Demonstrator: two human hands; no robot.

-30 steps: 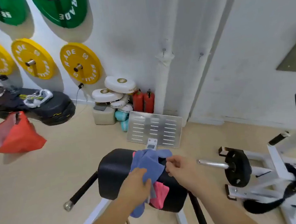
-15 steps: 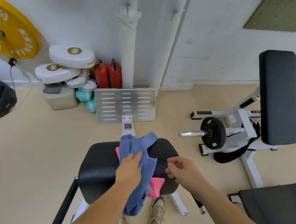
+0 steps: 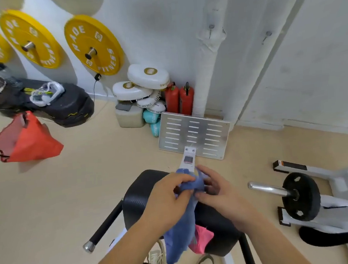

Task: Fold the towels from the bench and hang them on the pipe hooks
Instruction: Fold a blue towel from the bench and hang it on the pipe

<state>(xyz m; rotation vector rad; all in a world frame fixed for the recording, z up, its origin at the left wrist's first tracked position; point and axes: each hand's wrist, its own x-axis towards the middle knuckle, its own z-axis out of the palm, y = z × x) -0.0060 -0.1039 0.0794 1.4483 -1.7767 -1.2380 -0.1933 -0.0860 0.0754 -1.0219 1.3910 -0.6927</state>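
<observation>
Black padded bench (image 3: pixel 141 201) on beige floor (image 3: pixel 69 205); left hand (image 3: pixel 165 200) and right hand (image 3: pixel 222 197), grip apparently pinching, hold blue towel (image 3: pixel 183 235).

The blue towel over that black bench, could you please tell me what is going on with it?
A person stands over the black bench, gripping the blue towel with the left hand and pinching it with the right hand at its bunched top end. The rest of it hangs down past the bench's near edge, not folded. A pink towel lies on the bench beside it. The two hooks on the white pipes hold nothing.
</observation>
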